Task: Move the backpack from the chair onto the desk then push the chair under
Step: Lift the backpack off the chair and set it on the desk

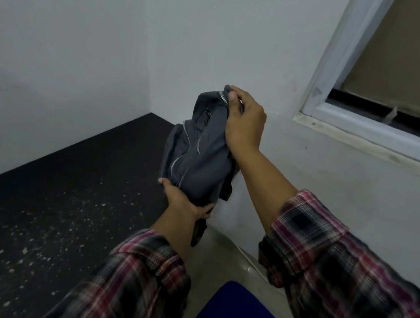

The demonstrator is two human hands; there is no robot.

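A limp dark grey backpack point(199, 152) with silver zips hangs upright in the air over the right edge of the black desk point(65, 195). My right hand point(244, 121) pinches its top edge from above. My left hand point(186, 198) cups its bottom from below. A strap dangles under my left hand. The blue seat of the chair point(244, 315) shows at the bottom of the view, below my forearms; the rest of the chair is out of frame.
The desk top is black with white speckles and runs into a corner of white walls point(86, 42). A white-framed window point(363, 115) sits in the right wall. Bare grey floor point(221, 258) and a white cable lie between desk and wall.
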